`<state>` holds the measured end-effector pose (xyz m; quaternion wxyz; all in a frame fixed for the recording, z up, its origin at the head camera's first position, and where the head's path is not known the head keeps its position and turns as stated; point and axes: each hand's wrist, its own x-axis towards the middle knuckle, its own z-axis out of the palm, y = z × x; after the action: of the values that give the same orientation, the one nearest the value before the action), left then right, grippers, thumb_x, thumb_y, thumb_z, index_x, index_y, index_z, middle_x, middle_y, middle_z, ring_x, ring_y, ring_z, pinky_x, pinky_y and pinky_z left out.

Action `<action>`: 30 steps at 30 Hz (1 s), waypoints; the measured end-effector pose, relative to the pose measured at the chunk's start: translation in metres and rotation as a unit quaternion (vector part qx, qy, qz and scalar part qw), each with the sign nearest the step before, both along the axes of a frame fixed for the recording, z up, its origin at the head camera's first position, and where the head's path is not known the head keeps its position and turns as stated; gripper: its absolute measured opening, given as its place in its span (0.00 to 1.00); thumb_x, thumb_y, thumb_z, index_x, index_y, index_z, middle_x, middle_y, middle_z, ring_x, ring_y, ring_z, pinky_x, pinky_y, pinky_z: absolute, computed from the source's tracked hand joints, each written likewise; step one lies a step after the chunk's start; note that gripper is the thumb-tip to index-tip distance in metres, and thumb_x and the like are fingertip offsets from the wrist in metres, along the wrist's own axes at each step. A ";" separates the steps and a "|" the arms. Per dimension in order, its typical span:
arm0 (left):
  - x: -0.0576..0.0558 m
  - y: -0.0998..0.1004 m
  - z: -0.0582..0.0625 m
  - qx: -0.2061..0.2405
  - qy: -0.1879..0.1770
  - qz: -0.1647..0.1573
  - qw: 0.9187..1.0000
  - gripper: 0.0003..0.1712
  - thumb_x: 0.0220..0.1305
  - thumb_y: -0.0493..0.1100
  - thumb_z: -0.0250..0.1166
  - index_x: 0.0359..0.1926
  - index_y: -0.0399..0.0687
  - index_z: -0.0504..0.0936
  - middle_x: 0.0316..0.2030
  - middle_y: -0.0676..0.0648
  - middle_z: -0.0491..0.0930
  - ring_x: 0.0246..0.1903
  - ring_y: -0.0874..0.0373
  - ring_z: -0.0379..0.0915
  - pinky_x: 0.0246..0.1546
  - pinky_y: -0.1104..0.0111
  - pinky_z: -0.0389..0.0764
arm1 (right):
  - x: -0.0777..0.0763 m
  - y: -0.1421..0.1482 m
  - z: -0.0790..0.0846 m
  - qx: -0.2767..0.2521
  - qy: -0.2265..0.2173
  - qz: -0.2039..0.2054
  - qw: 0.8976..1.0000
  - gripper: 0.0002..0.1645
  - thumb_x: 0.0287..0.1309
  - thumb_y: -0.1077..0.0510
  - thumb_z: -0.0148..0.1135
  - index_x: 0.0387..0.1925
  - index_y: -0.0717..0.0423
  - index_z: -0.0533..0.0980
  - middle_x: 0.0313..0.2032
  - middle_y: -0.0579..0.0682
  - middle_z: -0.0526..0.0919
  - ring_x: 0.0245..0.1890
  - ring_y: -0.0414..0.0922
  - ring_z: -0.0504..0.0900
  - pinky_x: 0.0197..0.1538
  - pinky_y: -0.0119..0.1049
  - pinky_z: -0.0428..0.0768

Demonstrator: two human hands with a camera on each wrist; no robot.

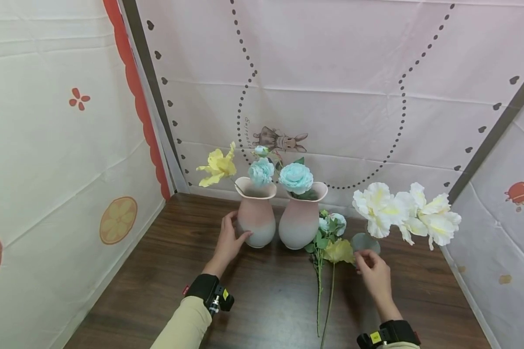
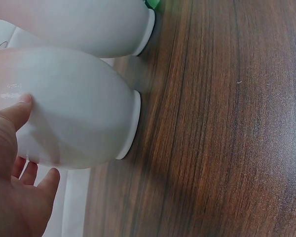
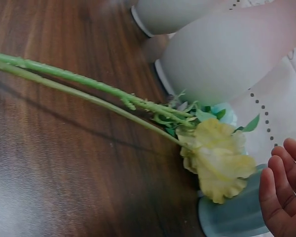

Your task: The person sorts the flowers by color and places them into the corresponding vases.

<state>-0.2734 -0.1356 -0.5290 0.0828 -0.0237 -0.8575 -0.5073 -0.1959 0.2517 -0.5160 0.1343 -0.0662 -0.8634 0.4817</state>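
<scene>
My left hand holds the left pink-and-white vase low on its body. In the left wrist view the thumb rests on its glossy wall, and the other fingers reach round its lower side. This vase bears a yellow flower and a light blue flower. My right hand is beside a blue-green vase, near the petals of a lying yellow flower. In the right wrist view its fingers are loosely bent, with nothing visible in them; its thumb is hidden there.
A second pink-and-white vase with a blue flower stands close at the right. A blue flower stem lies along the brown table. Large white flowers rise above the blue-green vase. Printed cloth walls enclose the table.
</scene>
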 end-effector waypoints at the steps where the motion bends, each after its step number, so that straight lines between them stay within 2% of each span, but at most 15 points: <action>1: 0.000 0.000 0.000 -0.001 0.000 0.000 1.000 0.43 0.66 0.43 0.67 0.72 0.43 0.51 0.70 0.38 0.55 0.73 0.42 0.56 0.73 0.51 0.67 | 0.000 -0.001 -0.001 0.000 -0.006 0.002 1.000 0.18 0.70 0.52 0.57 0.47 0.65 0.80 0.37 0.62 0.86 0.27 0.32 0.81 0.32 0.25 0.83; 4: 0.000 0.000 0.000 -0.003 0.001 0.000 1.000 0.43 0.66 0.43 0.67 0.72 0.42 0.51 0.70 0.38 0.55 0.73 0.42 0.56 0.73 0.51 0.68 | -0.001 -0.003 -0.005 -0.002 -0.024 0.010 1.000 0.18 0.70 0.53 0.56 0.47 0.65 0.80 0.37 0.61 0.86 0.29 0.35 0.82 0.33 0.25 0.84; 12: 0.000 0.000 0.002 -0.005 -0.002 0.002 1.000 0.43 0.66 0.43 0.67 0.72 0.43 0.51 0.70 0.38 0.55 0.73 0.42 0.56 0.73 0.51 0.67 | -0.005 -0.005 -0.016 0.003 -0.085 0.021 0.996 0.19 0.70 0.53 0.57 0.50 0.66 0.79 0.40 0.61 0.86 0.32 0.34 0.81 0.33 0.22 0.83; 16: 0.000 0.000 0.002 -0.005 -0.004 0.002 1.000 0.43 0.66 0.43 0.67 0.72 0.43 0.51 0.70 0.38 0.55 0.73 0.41 0.56 0.73 0.51 0.67 | -0.004 -0.008 -0.020 0.007 -0.114 0.036 0.993 0.21 0.70 0.53 0.58 0.54 0.67 0.77 0.43 0.63 0.85 0.35 0.39 0.82 0.32 0.25 0.83; 23: 0.000 0.000 0.001 -0.006 -0.003 0.002 1.000 0.43 0.66 0.43 0.67 0.72 0.43 0.51 0.70 0.38 0.55 0.73 0.41 0.56 0.73 0.50 0.67 | -0.001 -0.013 -0.028 -0.002 -0.139 0.058 0.989 0.21 0.69 0.57 0.58 0.55 0.70 0.74 0.48 0.69 0.83 0.37 0.47 0.85 0.37 0.37 0.88; 30: -0.001 0.000 0.000 -0.008 0.004 0.002 1.000 0.43 0.66 0.43 0.68 0.72 0.42 0.51 0.70 0.37 0.55 0.73 0.42 0.56 0.72 0.51 0.68 | -0.004 -0.019 -0.035 -0.010 -0.172 0.064 0.983 0.22 0.68 0.57 0.57 0.55 0.72 0.73 0.46 0.68 0.83 0.37 0.49 0.86 0.38 0.40 0.89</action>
<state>-0.2743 -0.1356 -0.5295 0.0872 -0.0245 -0.8610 -0.5005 -0.1998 0.2324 -0.5509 -0.0478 -0.0934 -0.8715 0.4790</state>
